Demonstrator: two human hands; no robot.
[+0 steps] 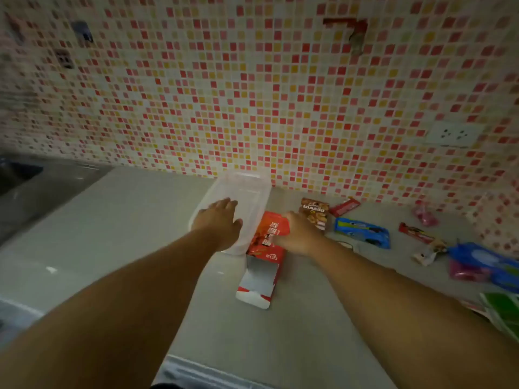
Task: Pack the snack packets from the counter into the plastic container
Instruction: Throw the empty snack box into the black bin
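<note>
A clear plastic container (247, 189) lies on the grey counter by the tiled wall. My left hand (217, 221) rests flat on its near end, fingers straight. My right hand (297, 234) grips the far end of a red snack box (266, 242) that lies beside the container with its near flap open. To the right lie a brown cookie packet (314, 211), a red bar (344, 206), a blue packet (362, 231) and another red bar (415, 233).
A pink sweet (425, 216), a small white wrapper (425, 255), a blue and pink bag (483, 262) and a green packet (502, 310) lie at the far right. A steel sink (42, 186) sits at the left. A wall socket (452, 133) is above the snacks.
</note>
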